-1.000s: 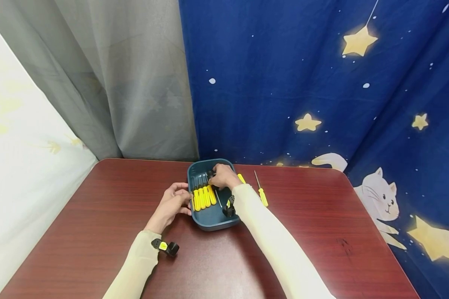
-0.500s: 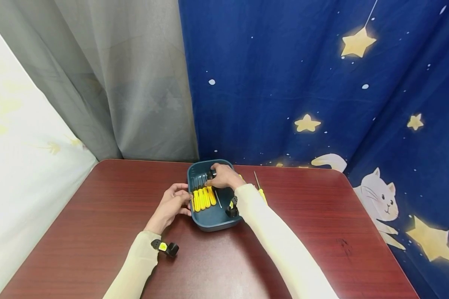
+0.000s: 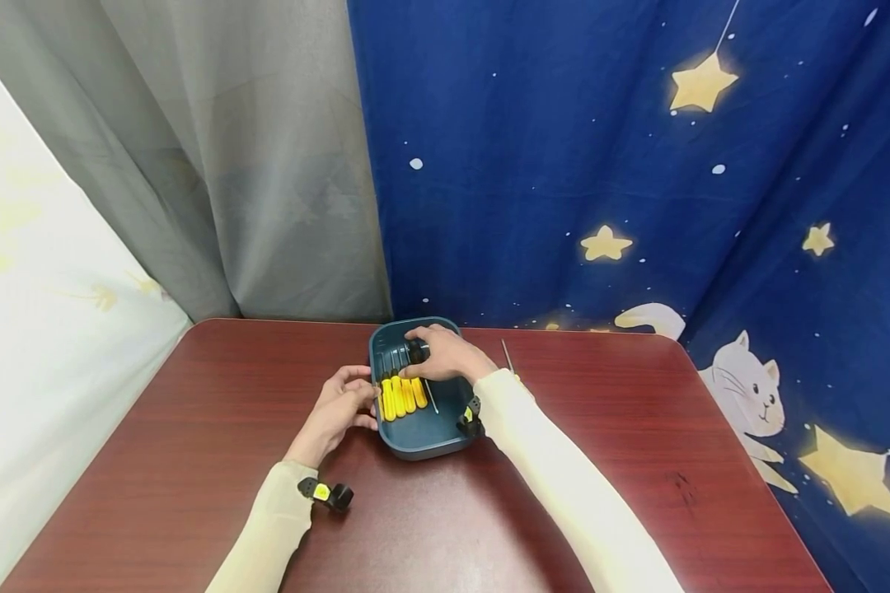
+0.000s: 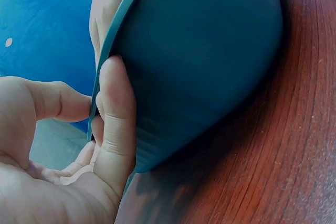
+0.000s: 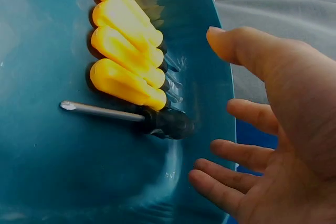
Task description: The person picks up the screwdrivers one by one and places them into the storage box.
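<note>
My left hand (image 3: 339, 413) pinches the left rim of a dark teal tray (image 3: 424, 452), thumb on one side and fingers on the other, as the left wrist view shows. Inside the tray lie several screwdrivers with yellow handles (image 5: 123, 85), side by side, their shafts toward the far end. Beside them is a screwdriver with a black handle (image 5: 170, 124), its metal tip pointing the opposite way. Over the tray's far part my right hand (image 3: 445, 354) hovers, fingers apart and nothing between them; in the right wrist view it is just clear of the black handle.
On the reddish wooden table (image 3: 675, 461), right of the tray, lies another screwdriver (image 3: 508, 354), its handle mostly hidden by my right sleeve. A grey curtain (image 3: 289, 165) and a blue starry curtain (image 3: 519, 165) hang behind the far edge.
My right hand has let go of the black-handled screwdriver; its fingers have spread and it has drawn slightly right. The left hand stays on the rim.
</note>
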{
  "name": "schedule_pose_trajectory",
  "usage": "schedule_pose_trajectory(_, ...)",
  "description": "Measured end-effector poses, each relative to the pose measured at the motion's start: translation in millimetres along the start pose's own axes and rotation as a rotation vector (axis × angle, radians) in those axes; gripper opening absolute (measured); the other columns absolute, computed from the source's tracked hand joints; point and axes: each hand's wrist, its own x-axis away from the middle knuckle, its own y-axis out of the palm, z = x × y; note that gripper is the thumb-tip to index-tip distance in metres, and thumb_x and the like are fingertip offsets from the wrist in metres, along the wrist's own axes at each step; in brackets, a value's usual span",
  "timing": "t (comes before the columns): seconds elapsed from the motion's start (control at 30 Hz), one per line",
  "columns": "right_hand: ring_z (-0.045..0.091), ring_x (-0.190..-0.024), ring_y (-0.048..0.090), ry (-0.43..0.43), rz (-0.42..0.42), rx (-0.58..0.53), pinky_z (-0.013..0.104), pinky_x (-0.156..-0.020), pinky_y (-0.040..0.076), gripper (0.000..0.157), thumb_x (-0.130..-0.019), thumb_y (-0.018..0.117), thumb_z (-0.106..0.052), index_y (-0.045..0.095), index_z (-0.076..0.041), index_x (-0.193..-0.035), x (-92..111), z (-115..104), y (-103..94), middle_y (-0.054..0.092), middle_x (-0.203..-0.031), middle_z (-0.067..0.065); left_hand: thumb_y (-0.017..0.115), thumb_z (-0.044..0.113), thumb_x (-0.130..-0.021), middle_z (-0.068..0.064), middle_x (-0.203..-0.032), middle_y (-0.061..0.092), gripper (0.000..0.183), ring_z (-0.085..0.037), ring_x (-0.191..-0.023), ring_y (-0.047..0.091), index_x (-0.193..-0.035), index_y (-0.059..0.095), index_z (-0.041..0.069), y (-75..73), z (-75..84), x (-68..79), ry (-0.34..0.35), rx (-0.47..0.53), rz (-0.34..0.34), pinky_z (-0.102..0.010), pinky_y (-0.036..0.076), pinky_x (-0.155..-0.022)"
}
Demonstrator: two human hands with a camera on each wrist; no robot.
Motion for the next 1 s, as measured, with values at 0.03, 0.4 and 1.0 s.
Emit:
schedule_pose_trajectory(0.03, 0.028, -0.145, 0.043, -0.009, 0.000, 0.004, 0.057, -0.118, 0.041, 0.078, -0.087, 0.074, -0.055, 0.045, -0.028, -0.154, 1, 0, -0.8, 0.039, -0.163, 0.008, 0.059, 0.004, -0.096, -0.011, -0.095, 0.065, 0.052, -0.015, -0.064, 0.058, -0.143, 0.037, 0.002, 0.2, 0.2, 0.1, -0.001, 0.003, 0.002, -0.028, 0.060, -0.054)
schedule_pose_trajectory(0.4, 0.031, -0.155, 0.028, -0.102, 0.041, 0.043, 0.057, -0.122, 0.036, 0.083, -0.085, 0.074, -0.060, 0.044, -0.031, -0.156, 9, 8, -11.1, 0.030, -0.169, 0.006, 0.059, 0.005, -0.097, -0.014, -0.098, 0.067, 0.052, -0.015, -0.065, 0.058, -0.144, 0.037, 0.002, -0.3, 0.5, -0.3, -0.004, 0.007, -0.006, -0.029, 0.060, -0.055)
schedule_pose_trajectory(1.0, 0.028, -0.158, 0.019, -0.096, 0.215, -0.058, 0.063, -0.119, 0.036, 0.096, -0.079, 0.075, -0.069, 0.033, -0.039, -0.159, 33, 33, -27.7, 0.019, -0.172, 0.000, 0.061, 0.008, -0.099, -0.010, -0.099, 0.068, 0.054, -0.016, -0.068, 0.060, -0.147, 0.036, 0.003, -1.0, -2.1, 0.6, -0.004, 0.019, -0.003, -0.028, 0.059, -0.058)
